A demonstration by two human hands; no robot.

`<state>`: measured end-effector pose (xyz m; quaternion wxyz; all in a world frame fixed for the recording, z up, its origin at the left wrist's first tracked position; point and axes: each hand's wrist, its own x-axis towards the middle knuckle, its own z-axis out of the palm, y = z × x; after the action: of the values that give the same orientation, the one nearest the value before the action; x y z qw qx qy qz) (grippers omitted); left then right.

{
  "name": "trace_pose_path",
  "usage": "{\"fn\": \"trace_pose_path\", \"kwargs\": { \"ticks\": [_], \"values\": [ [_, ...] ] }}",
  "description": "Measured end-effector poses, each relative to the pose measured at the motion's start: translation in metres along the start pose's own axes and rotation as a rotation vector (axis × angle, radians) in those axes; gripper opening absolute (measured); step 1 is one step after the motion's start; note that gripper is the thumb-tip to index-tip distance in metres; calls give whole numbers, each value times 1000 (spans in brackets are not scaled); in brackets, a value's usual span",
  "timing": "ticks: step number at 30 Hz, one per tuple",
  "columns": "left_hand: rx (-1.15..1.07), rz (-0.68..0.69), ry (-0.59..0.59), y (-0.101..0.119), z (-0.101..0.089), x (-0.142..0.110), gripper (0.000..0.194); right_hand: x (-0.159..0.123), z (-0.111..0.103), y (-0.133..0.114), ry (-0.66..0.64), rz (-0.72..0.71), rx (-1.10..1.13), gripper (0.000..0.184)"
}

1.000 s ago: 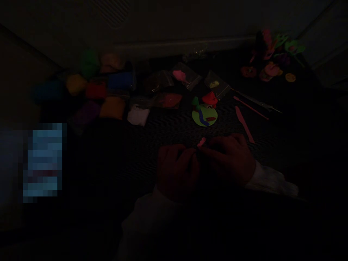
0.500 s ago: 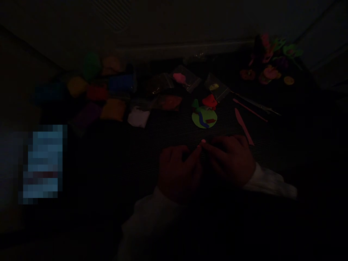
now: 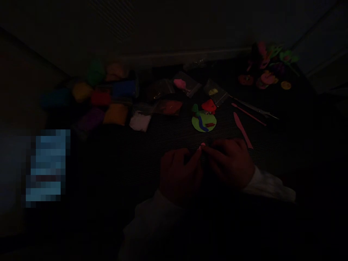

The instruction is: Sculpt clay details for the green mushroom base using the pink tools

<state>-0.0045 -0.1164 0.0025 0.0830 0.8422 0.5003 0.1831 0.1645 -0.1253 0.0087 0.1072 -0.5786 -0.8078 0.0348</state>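
Dimly lit but readable, the left hand point(image 3: 179, 174) and the right hand point(image 3: 231, 163) meet low in view, fingers curled inward, and the grip on both sides is closed on a tiny pink clay bit point(image 3: 202, 145), pinched at the fingertips and mostly hidden by them. Just ahead lies a round lime-green clay disc point(image 3: 195, 123) bearing a wavy blue clay strip point(image 3: 200, 123), a short red clay strip point(image 3: 210, 124) and a red clay cone point(image 3: 209, 106). To the right, a pink plastic modelling knife point(image 3: 241, 129) lies near a thin pink plastic rod point(image 3: 248, 114). The dark ribbed counter point(image 3: 163, 136) also carries a clear bag of pink clay point(image 3: 181, 84), a clear bag of yellow clay point(image 3: 213, 91), soft lumps of blue clay point(image 3: 124, 88), red clay point(image 3: 100, 97), orange clay point(image 3: 115, 114), purple clay point(image 3: 91, 119) and white clay point(image 3: 140, 122), and, at the far right, a cluster of bright clay figures point(image 3: 262, 61).
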Motion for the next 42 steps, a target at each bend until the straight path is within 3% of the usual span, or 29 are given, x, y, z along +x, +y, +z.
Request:
{"fn": "trace_pose_path", "kwargs": {
  "ticks": [29, 42],
  "values": [
    [18, 30, 53, 0, 1, 1, 32, -2, 3, 2, 22, -34, 45, 34],
    [65, 29, 9, 0, 1, 0, 39, 0, 3, 7, 106, 17, 227, 29]
  ]
}}
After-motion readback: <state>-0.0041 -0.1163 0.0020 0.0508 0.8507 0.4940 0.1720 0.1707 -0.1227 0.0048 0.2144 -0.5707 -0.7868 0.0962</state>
